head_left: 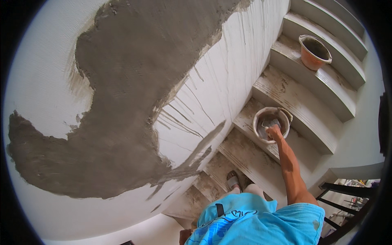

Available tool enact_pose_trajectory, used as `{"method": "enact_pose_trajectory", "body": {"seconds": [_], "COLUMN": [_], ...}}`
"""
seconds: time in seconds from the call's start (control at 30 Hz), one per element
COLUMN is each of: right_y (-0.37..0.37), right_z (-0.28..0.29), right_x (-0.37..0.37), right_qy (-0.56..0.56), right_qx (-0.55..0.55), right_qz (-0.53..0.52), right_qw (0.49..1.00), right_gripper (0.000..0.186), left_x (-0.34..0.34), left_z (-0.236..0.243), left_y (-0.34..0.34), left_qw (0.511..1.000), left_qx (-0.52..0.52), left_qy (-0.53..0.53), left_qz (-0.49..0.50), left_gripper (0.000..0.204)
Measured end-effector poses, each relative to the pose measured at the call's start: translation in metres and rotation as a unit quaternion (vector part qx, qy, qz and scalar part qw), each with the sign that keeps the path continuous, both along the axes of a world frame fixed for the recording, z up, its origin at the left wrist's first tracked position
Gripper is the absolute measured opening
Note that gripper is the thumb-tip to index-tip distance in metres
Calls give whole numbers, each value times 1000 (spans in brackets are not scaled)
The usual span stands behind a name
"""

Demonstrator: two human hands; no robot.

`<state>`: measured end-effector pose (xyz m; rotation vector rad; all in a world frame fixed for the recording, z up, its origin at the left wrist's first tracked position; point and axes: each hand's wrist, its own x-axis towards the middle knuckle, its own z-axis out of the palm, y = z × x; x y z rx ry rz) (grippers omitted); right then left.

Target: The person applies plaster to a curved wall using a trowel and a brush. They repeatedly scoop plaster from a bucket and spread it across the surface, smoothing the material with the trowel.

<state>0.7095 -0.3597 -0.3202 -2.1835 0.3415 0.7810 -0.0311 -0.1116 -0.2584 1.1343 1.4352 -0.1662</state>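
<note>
My right arm reaches down to a pale, mortar-smeared bucket (257,130) standing on a stair step. Inside its rim, my right hand (274,131) is closed, with the fingers bunched together. A pale grey, flat-looking piece (276,122) shows just beyond the fingers; its kind and how it is gripped are too small to tell. Grey wet-looking material lies in the bucket around it. My left hand does not show; a small brown patch at the lower edge beside my blue shirt could be part of that arm. Fresh grey plaster (122,81) covers much of the white wall to the left.
Curved, stained steps (300,100) climb to the upper right. An orange bucket (312,62) with a crusted rim stands higher up. Grey drips (179,112) run along the white wall. My sandalled foot (233,179) is on a lower step. A dark railing (347,190) stands at the lower right.
</note>
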Motion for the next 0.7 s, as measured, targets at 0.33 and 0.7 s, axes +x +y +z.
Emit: {"method": "enact_pose_trajectory", "body": {"seconds": [0.33, 0.7], "right_y": [9, 11], "right_z": [-12, -23], "right_x": [6, -1], "right_qy": [-304, -267], "right_qx": [-191, -155], "right_qz": [172, 156], "right_qw": [917, 938], "right_gripper": [26, 23], "left_x": [43, 74], "left_z": [24, 82], "left_y": [10, 22], "left_qw": [998, 987], "left_qx": [29, 111], "left_qy": [37, 50], "left_qz": [-42, -104], "left_gripper": [27, 28]}}
